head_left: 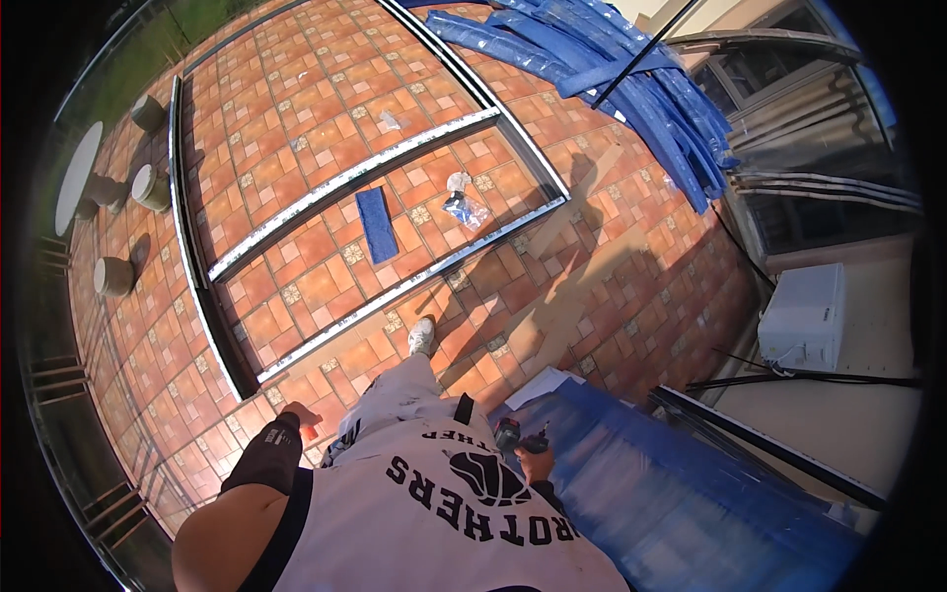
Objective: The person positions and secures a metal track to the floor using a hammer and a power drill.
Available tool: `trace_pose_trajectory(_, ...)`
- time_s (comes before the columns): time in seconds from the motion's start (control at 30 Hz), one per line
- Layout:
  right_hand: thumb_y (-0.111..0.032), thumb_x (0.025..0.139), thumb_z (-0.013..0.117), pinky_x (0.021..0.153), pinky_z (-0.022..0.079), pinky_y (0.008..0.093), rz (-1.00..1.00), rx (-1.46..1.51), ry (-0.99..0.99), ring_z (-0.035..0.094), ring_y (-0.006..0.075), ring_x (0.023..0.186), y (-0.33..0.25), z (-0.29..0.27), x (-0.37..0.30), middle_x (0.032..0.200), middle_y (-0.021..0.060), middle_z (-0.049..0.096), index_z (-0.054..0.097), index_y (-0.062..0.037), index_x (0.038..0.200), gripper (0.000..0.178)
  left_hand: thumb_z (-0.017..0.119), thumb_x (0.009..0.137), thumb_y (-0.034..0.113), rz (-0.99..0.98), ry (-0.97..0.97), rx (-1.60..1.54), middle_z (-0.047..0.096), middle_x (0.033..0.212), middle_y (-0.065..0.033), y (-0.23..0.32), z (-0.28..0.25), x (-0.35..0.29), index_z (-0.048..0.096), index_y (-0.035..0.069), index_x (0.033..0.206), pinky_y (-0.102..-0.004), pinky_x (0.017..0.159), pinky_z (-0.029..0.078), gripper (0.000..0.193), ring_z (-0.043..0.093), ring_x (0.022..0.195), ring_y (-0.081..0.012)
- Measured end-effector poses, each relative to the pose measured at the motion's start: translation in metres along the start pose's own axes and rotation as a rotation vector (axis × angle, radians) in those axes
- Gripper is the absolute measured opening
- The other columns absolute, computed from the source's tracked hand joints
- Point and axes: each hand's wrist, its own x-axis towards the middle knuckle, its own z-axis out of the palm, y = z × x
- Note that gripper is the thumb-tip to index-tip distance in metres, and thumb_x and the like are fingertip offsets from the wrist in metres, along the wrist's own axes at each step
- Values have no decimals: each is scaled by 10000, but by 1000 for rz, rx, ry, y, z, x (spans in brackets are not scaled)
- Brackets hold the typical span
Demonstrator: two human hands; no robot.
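My right hand [536, 464] is closed around a dark cordless drill [509, 434] with red on its body, held low at my right side. The drill's thin bit points away from me, beside a blue-wrapped stack [671, 483]. At my left side, below a dark arm sleeve [264, 454], my left hand [298, 412] hangs with its fingers curled. A small orange-red thing [309, 432] shows at that hand; its kind is unclear. Ahead on the tiles lies a large metal frame [414, 282] with a crossbar [345, 178], apart from both hands.
Inside the frame lie a blue strip [376, 225] and a clear plastic bag [466, 210]. Long blue-wrapped bars [631, 89] are piled far right. A white box unit [804, 316] is by the right wall. Round stools [114, 276] and a white-topped table [79, 178] stand left.
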Motion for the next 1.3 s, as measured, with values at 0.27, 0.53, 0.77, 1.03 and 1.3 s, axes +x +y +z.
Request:
trace_pose_trajectory(0.27, -220, 722, 972, 846, 590, 482, 4, 103, 16, 726, 288, 893, -102, -14, 142, 1060, 117, 778, 716, -10, 1061, 473, 729, 937, 440, 539, 545, -331, 785, 886, -227, 284, -276, -47, 756, -91, 1052, -381, 605, 630, 544, 791, 716, -293)
trace_pose_trajectory(0.53, -197, 700, 916, 723, 577, 422, -103, -105, -162, 743, 240, 721, -203, -10, 312, 786, 80, 770, 756, -11, 847, 286, 756, 913, 366, 843, 764, -718, 729, 911, -113, 402, -400, -100, 710, 31, 1080, -372, 639, 546, 377, 695, 738, -214)
trace_pose_trajectory(0.77, -251, 685, 933, 695, 591, 437, -125, -114, -128, 733, 252, 720, -364, -10, 434, 804, 117, 739, 677, 19, 919, 439, 710, 923, 311, 225, 763, -668, 754, 659, -105, 353, -400, -55, 770, 33, 972, -425, 655, 603, 289, 769, 686, -246)
trace_pose_trajectory(1.03, -7, 754, 882, 650, 581, 365, -151, 133, -21, 707, 171, 781, -482, 15, 550, 1055, 119, 756, 645, 32, 1235, 538, 653, 977, 278, -7, 449, -772, 747, 633, -131, 304, -433, 13, 758, -12, 688, -365, 525, 595, 423, 711, 505, -229)
trace_pose_trajectory(1.3, -125, 796, 890, 496, 418, 333, 504, 236, 234, 604, 149, 691, -645, 49, 530, 886, 15, 670, 734, -41, 964, 245, 782, 906, 485, 160, 501, -587, 786, 927, -227, 426, -675, 82, 667, 12, 1039, -456, 788, 600, 505, 782, 901, -357)
